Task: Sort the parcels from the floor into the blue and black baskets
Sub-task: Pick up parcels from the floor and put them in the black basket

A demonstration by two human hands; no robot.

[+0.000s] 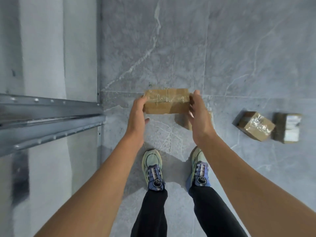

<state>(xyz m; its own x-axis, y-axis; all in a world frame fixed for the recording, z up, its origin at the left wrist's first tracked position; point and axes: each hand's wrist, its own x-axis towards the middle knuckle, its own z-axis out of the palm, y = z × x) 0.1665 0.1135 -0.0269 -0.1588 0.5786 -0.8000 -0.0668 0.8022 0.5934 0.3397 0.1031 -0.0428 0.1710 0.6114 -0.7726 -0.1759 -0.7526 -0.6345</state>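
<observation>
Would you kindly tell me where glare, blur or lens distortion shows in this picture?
Head view: the held parcel and the tilted parcel glint with glare off their wrapping; the far-right parcel is motion-blurred; the metal shelf rails splay with wide-angle distortion.

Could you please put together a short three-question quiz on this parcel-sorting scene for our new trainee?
1. True or false: the parcel is held up between the left hand and the right hand.
2. Multiple choice: the taped box on the floor lies to the person's A) left, B) right, C) between the shoes.
3. Short answer: what stands at the person's left?

Key: 1 true; 2 B; 3 the metal rack.
</observation>
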